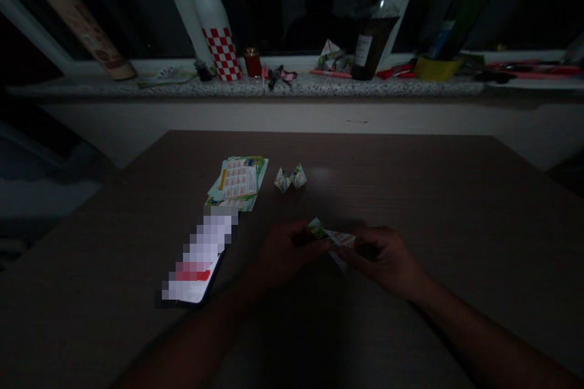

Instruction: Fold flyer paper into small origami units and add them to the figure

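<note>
Between my two hands is a small folded piece of printed paper [340, 238], green at its left corner and white with red print on the right. My left hand [292, 249] pinches its left side, thumb on top. At the right side, my right hand [387, 255] grips it with thumb and curled fingers. Both thumbs come close together near its middle. The lower part of the paper is dim. Beyond my hands stands a small folded paper shape [291, 178] with two pointed halves. A stack of printed leaflets [238, 179] lies to its left.
A lit phone [196, 261], its screen blurred, lies left of my left hand on the wooden table [410, 176]. Along the granite windowsill [292, 90] stand a red-and-white checked bottle [221, 42], a red jar [252, 64], a dark container [365, 51] and a green bottle [465, 6].
</note>
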`<control>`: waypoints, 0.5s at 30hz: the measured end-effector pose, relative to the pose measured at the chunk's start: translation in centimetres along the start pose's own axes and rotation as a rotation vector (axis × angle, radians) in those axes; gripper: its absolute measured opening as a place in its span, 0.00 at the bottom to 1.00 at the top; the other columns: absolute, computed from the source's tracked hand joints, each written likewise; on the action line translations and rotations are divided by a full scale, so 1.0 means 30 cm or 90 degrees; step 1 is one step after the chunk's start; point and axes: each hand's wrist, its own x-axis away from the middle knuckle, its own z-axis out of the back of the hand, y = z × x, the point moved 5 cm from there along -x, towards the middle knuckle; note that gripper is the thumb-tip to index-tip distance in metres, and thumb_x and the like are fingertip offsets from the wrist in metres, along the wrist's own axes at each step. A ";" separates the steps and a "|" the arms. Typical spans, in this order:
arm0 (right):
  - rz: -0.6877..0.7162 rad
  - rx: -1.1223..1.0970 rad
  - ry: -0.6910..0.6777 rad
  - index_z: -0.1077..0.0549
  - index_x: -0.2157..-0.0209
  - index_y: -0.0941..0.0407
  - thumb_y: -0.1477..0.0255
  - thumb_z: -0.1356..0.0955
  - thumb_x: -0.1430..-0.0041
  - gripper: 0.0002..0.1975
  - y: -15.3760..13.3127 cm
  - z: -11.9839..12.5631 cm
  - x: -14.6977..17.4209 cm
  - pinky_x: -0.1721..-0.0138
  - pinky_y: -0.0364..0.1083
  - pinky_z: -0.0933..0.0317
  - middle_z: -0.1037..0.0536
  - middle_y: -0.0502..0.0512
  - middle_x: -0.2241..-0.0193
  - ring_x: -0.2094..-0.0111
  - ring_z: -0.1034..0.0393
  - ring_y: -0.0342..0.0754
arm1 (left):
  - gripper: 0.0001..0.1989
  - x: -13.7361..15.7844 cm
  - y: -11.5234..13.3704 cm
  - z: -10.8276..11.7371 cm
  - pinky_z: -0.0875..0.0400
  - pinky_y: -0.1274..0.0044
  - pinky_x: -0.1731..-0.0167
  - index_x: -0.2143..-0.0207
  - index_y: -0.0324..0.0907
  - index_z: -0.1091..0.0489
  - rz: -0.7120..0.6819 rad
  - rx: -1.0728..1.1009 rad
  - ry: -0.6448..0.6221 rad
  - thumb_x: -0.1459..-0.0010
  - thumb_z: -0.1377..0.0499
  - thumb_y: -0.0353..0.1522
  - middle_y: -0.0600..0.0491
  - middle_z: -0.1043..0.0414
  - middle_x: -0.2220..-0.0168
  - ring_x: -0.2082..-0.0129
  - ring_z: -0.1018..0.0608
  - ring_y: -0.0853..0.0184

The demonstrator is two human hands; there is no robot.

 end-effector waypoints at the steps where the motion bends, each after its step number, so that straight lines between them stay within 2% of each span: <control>1: 0.001 0.000 0.002 0.31 0.79 0.59 0.67 0.32 0.45 0.13 0.002 0.001 0.000 0.80 0.40 0.46 0.33 0.48 0.83 0.81 0.41 0.40 | 0.11 0.000 -0.002 -0.001 0.41 0.83 0.78 0.69 0.37 0.27 0.002 0.002 -0.008 0.49 0.36 0.37 0.57 0.32 0.78 0.78 0.33 0.74; 6: 0.020 0.013 0.067 0.28 0.77 0.59 0.67 0.32 0.46 0.11 0.016 0.012 0.000 0.78 0.41 0.40 0.27 0.51 0.81 0.79 0.34 0.43 | 0.12 0.001 -0.014 -0.008 0.40 0.81 0.76 0.70 0.37 0.27 0.006 0.004 -0.019 0.48 0.37 0.38 0.56 0.31 0.77 0.78 0.32 0.73; 9: 0.046 0.015 0.074 0.27 0.75 0.58 0.69 0.32 0.46 0.08 0.015 0.014 0.000 0.76 0.42 0.37 0.24 0.53 0.79 0.78 0.31 0.44 | 0.12 0.001 -0.011 -0.009 0.38 0.81 0.75 0.67 0.37 0.28 -0.002 0.018 -0.021 0.48 0.37 0.38 0.56 0.30 0.75 0.77 0.31 0.73; 13: 0.167 0.053 0.096 0.26 0.72 0.57 0.74 0.31 0.46 0.02 -0.010 0.028 0.006 0.72 0.44 0.34 0.23 0.54 0.74 0.73 0.28 0.46 | 0.10 0.007 0.014 0.005 0.36 0.80 0.73 0.68 0.38 0.28 -0.017 -0.054 0.010 0.50 0.37 0.36 0.56 0.29 0.73 0.73 0.29 0.71; 15: 0.244 0.065 0.097 0.26 0.68 0.57 0.78 0.31 0.47 0.04 -0.027 0.033 0.012 0.70 0.45 0.33 0.23 0.55 0.72 0.70 0.27 0.47 | 0.08 0.013 0.037 0.012 0.35 0.79 0.69 0.68 0.39 0.27 -0.046 -0.144 0.029 0.50 0.37 0.34 0.55 0.27 0.71 0.70 0.27 0.68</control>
